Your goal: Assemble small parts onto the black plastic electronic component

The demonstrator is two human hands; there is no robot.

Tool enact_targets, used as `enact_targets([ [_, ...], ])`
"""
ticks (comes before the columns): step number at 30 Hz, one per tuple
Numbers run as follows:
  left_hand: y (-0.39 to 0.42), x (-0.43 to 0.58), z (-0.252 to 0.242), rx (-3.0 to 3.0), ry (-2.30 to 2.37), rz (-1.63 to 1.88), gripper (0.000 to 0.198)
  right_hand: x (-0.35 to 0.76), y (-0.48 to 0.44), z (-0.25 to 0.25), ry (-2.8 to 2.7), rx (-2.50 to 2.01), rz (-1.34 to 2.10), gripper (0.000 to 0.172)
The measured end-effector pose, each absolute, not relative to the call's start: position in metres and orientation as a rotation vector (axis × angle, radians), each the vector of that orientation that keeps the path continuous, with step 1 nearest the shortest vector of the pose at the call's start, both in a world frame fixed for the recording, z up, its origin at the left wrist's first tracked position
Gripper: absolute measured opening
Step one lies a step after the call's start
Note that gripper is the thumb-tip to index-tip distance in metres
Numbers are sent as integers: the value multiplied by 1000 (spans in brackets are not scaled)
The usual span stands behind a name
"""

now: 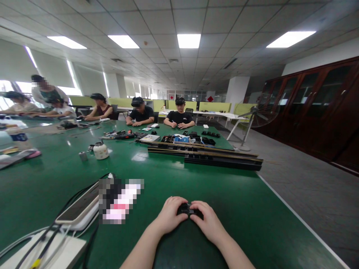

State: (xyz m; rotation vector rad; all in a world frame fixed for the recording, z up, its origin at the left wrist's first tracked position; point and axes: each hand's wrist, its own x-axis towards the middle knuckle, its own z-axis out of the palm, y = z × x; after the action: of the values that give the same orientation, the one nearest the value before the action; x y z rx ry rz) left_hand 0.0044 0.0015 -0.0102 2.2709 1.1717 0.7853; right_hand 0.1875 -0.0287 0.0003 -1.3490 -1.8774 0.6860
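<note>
Both of my hands meet low in the middle of the view on the green table (241, 209). Between them sits a small black part (187, 209). My left hand (169, 215) grips its left side and my right hand (208, 220) grips its right side. Fingers cover most of the part, so its shape is hard to tell.
A phone (78, 207) lies on a white box with cables at my left. Long black rails (213, 157) lie across the table ahead, with a white jar (100, 150) to the left. Several people sit at the far end. A fan (252, 119) stands right of the table.
</note>
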Motion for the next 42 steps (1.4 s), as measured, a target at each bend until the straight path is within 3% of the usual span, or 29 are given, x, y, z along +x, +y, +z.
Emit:
enact_targets([
  [18, 1, 6, -9, 2287, 1192, 753, 35, 205, -15, -6, -1174, -1167, 1101, 45],
  [42, 0, 5, -8, 2297, 1175, 754, 37, 212, -14, 0, -647, -969, 1299, 37],
])
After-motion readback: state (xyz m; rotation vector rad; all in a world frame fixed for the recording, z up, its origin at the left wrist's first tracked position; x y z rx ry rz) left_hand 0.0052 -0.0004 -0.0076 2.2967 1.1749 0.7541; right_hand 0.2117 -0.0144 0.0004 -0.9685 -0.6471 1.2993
